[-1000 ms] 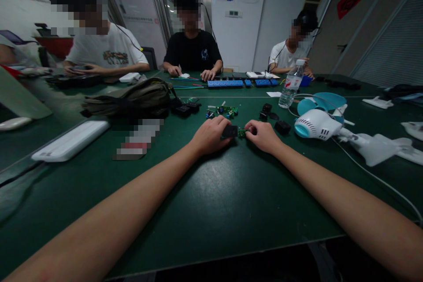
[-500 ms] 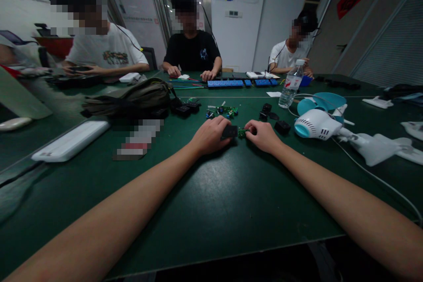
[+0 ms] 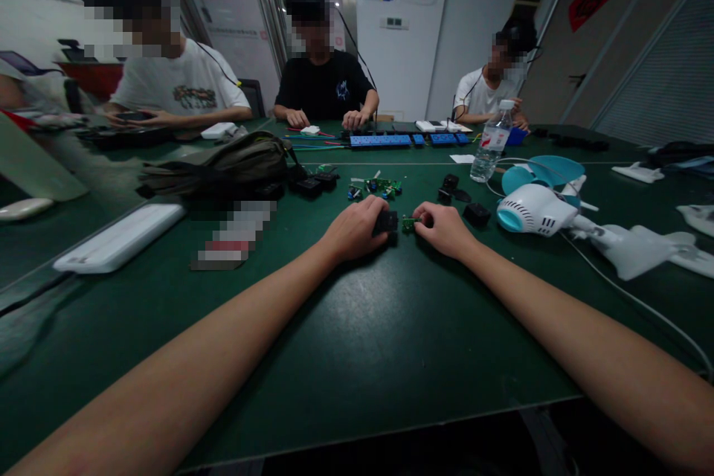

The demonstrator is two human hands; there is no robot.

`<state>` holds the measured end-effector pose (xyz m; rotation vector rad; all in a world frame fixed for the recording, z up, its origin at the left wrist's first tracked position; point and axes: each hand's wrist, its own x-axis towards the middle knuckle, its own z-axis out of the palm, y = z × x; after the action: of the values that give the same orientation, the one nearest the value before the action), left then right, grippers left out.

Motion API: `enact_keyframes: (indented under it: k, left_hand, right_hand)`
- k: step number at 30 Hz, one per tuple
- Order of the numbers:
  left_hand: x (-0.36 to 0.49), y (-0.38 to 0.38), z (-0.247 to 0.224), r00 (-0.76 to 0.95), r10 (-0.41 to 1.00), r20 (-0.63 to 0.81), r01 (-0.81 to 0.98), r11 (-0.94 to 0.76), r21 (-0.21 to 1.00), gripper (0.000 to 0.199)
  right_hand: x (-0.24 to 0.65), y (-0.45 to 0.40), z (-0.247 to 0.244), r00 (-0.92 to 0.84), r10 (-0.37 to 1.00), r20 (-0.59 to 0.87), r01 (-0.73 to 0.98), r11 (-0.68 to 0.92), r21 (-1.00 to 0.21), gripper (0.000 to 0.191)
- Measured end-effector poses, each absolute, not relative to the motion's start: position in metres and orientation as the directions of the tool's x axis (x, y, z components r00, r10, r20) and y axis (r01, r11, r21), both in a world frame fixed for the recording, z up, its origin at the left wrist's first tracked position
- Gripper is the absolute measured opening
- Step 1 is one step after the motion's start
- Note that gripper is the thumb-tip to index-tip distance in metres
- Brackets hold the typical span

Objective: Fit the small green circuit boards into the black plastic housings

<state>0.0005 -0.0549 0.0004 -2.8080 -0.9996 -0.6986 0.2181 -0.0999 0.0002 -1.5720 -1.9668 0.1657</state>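
Near the middle of the green table (image 3: 357, 327), my left hand (image 3: 357, 229) is closed on a black casing (image 3: 387, 222), which sticks out to the right of the fingers. My right hand (image 3: 443, 229) pinches a small green circuit board (image 3: 410, 224) between thumb and fingers. A narrow gap separates casing and board. Several more green boards (image 3: 375, 186) with blue and white parts lie just beyond my left hand. Black pieces (image 3: 476, 214) rest to the right of my right hand, and other black casings (image 3: 312, 181) lie beside the bag.
A dark bag (image 3: 223, 167) and a white power strip (image 3: 123, 238) lie on the left. To the right stand a water bottle (image 3: 491, 145) and a white and teal fan (image 3: 532, 210) with its cable. Three people sit across the table, behind blue strips (image 3: 381, 141).
The black casing has turned in my left hand and its near end has drawn slightly left, away from the board. Across the table, the middle person's head and arm have shifted a little.
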Motion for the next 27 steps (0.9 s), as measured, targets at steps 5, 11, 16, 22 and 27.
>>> enact_keyframes:
  k: [5,11,16,22,27]
  left_hand:
    - [0.0009,-0.0547,0.0004,0.683,0.588,0.434,0.62,-0.78,0.082,0.031]
    - [0.0013,-0.0547,0.0001,0.678,0.593,0.435,0.624,-0.777,0.086,0.031]
    - [0.0011,-0.055,0.0003,0.686,0.584,0.434,0.618,-0.782,0.076,0.03]
    - [0.0014,-0.0543,0.0002,0.69,0.584,0.428,0.619,-0.782,0.07,0.032]
    - [0.0016,-0.0558,0.0029,0.694,0.589,0.414,0.62,-0.781,0.073,0.033]
  right_hand:
    - [0.2178,-0.0998,0.0004,-0.107,0.922,0.373,0.848,0.28,-0.449,0.009]
    - [0.2188,-0.0985,-0.0022,-0.11,0.914,0.391,0.846,0.292,-0.445,0.009]
    - [0.2187,-0.0991,-0.0012,-0.109,0.92,0.377,0.847,0.285,-0.45,0.01]
    - [0.2185,-0.0988,-0.0008,-0.106,0.921,0.375,0.846,0.282,-0.452,0.009]
    - [0.2187,-0.0985,-0.0017,-0.109,0.916,0.386,0.843,0.291,-0.452,0.008]
